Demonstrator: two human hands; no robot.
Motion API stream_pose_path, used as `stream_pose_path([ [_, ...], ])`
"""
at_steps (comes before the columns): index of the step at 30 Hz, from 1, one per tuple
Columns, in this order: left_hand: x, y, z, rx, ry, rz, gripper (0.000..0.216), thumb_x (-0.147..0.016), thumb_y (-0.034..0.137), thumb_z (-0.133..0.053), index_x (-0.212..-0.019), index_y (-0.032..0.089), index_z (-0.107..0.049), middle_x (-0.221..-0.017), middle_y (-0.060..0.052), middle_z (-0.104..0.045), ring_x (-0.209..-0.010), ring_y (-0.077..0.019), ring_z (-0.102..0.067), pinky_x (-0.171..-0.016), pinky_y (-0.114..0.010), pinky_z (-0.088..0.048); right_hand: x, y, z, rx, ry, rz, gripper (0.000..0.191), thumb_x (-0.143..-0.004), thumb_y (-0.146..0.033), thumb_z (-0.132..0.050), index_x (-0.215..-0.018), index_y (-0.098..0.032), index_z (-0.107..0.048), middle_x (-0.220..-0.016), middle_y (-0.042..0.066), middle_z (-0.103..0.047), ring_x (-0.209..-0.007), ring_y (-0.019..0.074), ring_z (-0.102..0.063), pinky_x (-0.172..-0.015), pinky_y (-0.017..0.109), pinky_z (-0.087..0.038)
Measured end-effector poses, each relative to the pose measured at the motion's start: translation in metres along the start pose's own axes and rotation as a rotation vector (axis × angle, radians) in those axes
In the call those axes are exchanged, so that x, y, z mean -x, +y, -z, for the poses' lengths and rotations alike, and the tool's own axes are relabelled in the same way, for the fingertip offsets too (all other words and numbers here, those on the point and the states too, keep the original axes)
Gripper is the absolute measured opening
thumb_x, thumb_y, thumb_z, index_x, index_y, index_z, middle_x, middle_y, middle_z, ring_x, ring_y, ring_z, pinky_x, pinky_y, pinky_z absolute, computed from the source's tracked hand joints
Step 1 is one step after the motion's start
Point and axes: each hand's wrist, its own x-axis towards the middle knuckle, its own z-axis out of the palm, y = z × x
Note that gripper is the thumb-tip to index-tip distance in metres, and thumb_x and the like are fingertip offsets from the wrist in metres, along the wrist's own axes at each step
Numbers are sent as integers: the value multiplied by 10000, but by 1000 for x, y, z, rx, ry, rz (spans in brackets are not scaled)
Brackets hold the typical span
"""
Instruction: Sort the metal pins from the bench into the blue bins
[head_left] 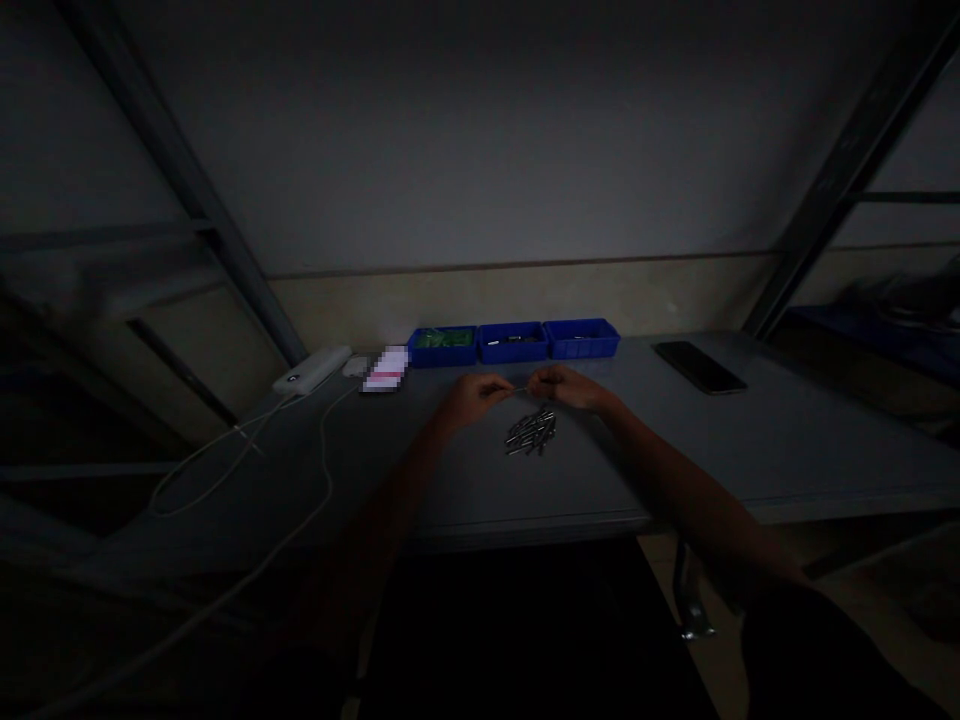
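Both my hands reach out over a grey table (787,440). My left hand (474,394) and my right hand (564,388) are closed in a pinch and meet at a thin metal pin (520,389) held between them. Just below the hands lies a small heap of several similar metal pins (531,432) on the tabletop. The scene is dim and the fingertips are small, so finer detail of the pin is unclear.
Three blue bins (513,342) stand in a row behind the hands. A dark phone (699,366) lies to the right. At the left are a white power bank (311,369) with cables (247,470) and a small white-and-pink object (386,369). Metal rack posts flank the table.
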Motion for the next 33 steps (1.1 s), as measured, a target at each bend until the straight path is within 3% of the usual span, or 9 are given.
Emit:
stream_pose_path([
  [7,-1,-6,-3,14,77,-54,144,-776,258,-590,-829,145,-660,-828,-51,-709,-770,-165,-660,-742,-289,-524,-6,6,-4,-35,102,19,358,-709,-502,-580,-651,-151,-541,-620,-15,-500,-605,105,-425,-611,252,-345],
  [13,-1,-11,-5,0,105,-85,116,-756,249,-609,-779,146,-658,-789,-37,-700,-737,-152,-647,-725,-272,-519,-7,8,-6,-39,89,36,389,-704,-530,-588,-646,-150,-533,-600,-24,-463,-584,98,-388,-575,246,-310],
  [33,2,-5,-2,6,128,-5,97,-704,252,-630,-685,157,-622,-683,-15,-660,-672,-146,-612,-667,-257,-474,-11,11,-18,94,130,1,419,-777,-553,-454,-640,-161,-512,-549,-36,-413,-520,93,-354,-511,239,-273],
])
